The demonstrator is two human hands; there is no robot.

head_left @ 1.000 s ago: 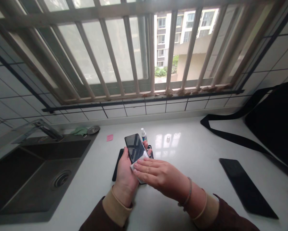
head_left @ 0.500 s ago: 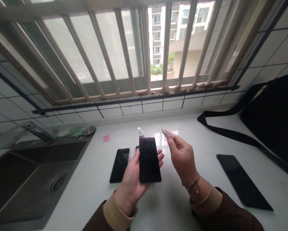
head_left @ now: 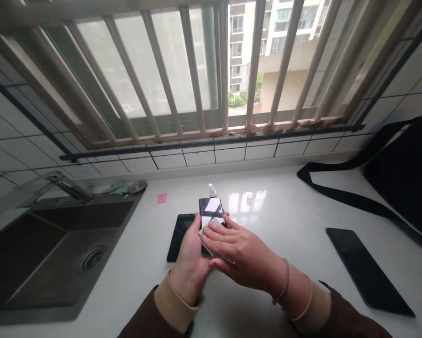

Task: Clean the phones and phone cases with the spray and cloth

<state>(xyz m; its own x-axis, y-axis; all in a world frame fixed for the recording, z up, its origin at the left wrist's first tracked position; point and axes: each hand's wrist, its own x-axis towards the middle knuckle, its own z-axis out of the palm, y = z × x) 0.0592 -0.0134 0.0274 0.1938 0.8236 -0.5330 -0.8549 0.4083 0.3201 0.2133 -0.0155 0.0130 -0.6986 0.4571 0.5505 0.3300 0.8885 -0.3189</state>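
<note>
A black smartphone (head_left: 211, 206) rests in my left hand (head_left: 192, 249), with the thumb along its left edge and fingertips at its right edge. Window light and bars reflect in its screen. My right hand (head_left: 232, 241) presses a pale grey-white cloth (head_left: 205, 238) flat onto the lower screen, fingers covering most of it. Behind my left hand, a second black phone (head_left: 177, 237) lies on the counter, partly hidden. A small white-capped bottle (head_left: 211, 190) stands just beyond the held phone.
A dark sink (head_left: 63, 263) with a chrome faucet (head_left: 68, 188) is at the left. A pink sticky note (head_left: 162, 198) and a small white cap (head_left: 249, 199) lie on the white counter (head_left: 274, 211). At the right are a flat black slab (head_left: 369, 272) and a black bag (head_left: 404, 173).
My right hand has moved left and down, bringing the cloth onto the phone screen. My left hand has tilted the phone, which now reflects the window. The camera view has shifted slightly.
</note>
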